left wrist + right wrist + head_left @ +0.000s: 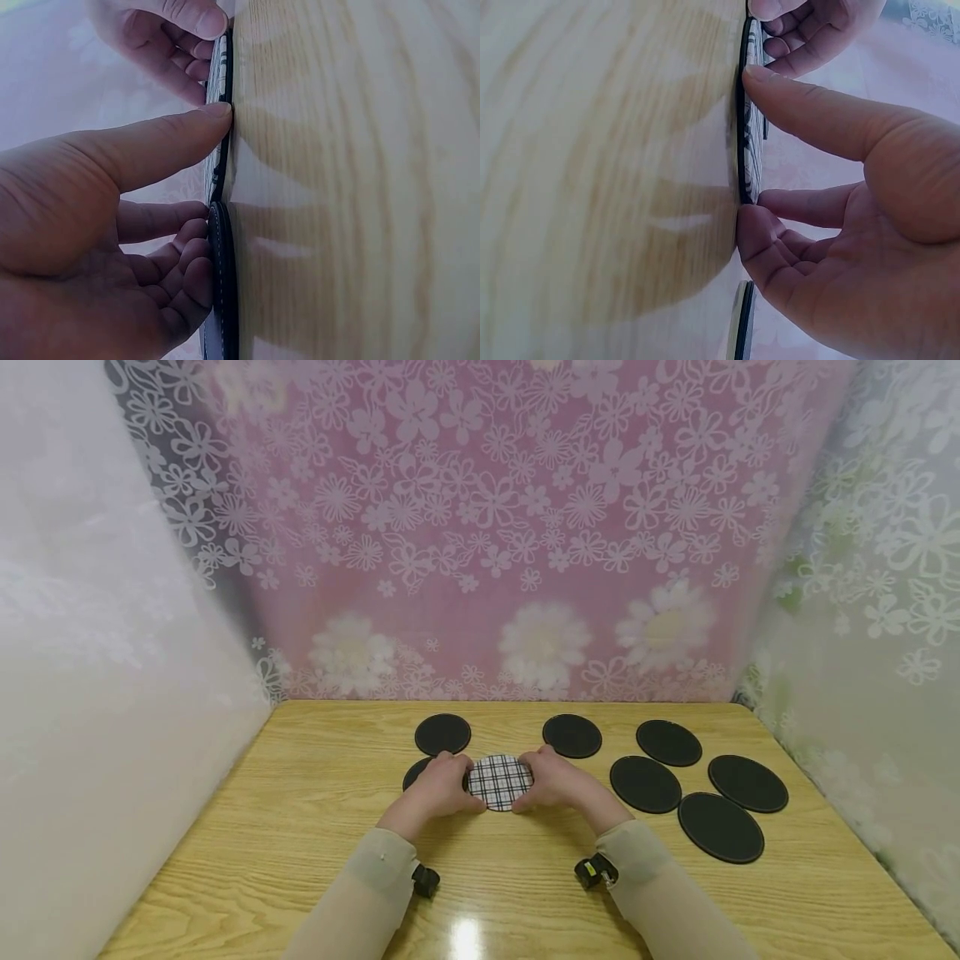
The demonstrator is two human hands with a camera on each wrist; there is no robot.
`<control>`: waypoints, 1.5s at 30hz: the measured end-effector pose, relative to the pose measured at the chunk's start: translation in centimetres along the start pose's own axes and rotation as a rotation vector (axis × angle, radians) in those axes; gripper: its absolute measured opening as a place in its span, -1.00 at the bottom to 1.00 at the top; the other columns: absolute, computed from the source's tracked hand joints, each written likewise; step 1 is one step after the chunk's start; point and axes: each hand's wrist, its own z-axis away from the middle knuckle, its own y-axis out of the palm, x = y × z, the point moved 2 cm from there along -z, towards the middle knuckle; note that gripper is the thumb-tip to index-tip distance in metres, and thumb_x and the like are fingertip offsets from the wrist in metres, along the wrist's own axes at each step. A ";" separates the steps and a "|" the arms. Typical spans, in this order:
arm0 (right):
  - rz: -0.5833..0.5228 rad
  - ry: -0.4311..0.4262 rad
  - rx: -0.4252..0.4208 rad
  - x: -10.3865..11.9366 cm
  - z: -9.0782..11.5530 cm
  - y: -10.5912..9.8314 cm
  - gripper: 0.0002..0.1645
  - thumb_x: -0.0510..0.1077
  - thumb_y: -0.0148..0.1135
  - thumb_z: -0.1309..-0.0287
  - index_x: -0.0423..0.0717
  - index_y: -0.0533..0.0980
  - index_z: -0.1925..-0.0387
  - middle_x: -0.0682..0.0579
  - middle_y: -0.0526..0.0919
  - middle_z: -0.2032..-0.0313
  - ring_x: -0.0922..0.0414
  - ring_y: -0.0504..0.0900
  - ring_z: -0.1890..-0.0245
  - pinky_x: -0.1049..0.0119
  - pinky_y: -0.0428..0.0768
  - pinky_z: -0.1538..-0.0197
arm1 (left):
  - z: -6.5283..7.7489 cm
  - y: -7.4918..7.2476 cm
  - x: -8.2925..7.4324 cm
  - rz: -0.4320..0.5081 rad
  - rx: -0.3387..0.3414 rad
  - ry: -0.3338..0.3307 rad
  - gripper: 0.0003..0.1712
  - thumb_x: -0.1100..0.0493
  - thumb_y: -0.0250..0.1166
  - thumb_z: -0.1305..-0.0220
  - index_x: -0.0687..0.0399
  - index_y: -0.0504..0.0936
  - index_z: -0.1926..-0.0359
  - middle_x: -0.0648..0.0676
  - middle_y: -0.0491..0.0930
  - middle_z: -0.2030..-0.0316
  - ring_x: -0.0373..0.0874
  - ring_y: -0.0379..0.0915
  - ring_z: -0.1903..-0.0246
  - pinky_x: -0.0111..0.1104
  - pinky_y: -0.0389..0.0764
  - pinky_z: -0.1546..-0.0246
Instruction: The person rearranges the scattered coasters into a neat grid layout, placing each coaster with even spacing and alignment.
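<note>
A round coaster [500, 782] with a white and black plaid face lies at the middle of the table, between both hands. My left hand [444, 783] holds its left edge between thumb and index finger. Its other fingers are curled against a dark coaster [220, 300], partly hidden beneath them in the head view. On the opposite edge, my right hand [557, 778] holds the plaid coaster with thumb and index finger. From the right wrist view, the plaid coaster [754, 120] appears edge-on, low against the wooden surface, with a black rim.
Several dark round coasters lie about the wooden table [315, 827]: one at the back left [443, 735], one behind my right hand [572, 736], and a group at the right, including a near one [721, 827]. Flowered sheets [487, 527] enclose the back and sides.
</note>
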 end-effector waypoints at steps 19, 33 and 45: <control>-0.011 0.011 0.001 -0.1 0.1 0.0 0.06 0.01 0.81 -0.03 -0.37 0.50 -0.45 -0.22 0.51 -0.14 -0.04 0.57 -0.01 -0.07 0.61 -0.23 | 2.0 -2.2 -2.8 -0.054 0.035 -0.017 -0.19 -0.11 0.74 -0.14 0.23 0.68 -0.27 0.17 0.58 -0.04 0.04 0.52 -0.03 0.02 0.63 -0.16; -0.015 0.002 0.006 -0.2 0.2 -0.1 0.06 0.01 0.80 -0.04 -0.38 0.49 -0.45 -0.22 0.52 -0.16 -0.03 0.56 -0.02 -0.07 0.61 -0.25 | 0.0 0.0 0.2 -0.025 0.016 0.012 -0.13 -0.17 0.75 -0.08 0.20 0.68 -0.29 0.12 0.57 -0.03 -0.01 0.48 -0.02 0.02 0.61 -0.19; -0.065 0.024 -0.017 -1.2 0.5 -2.2 0.15 0.04 0.74 -0.17 -0.35 0.34 -0.60 -0.31 0.51 -0.30 -0.14 0.62 -0.20 -0.12 0.60 -0.31 | 0.9 -1.5 -0.8 -0.012 0.060 0.021 -0.07 -0.18 0.72 -0.15 0.21 0.63 -0.39 0.17 0.64 -0.19 0.05 0.55 -0.17 -0.01 0.63 -0.22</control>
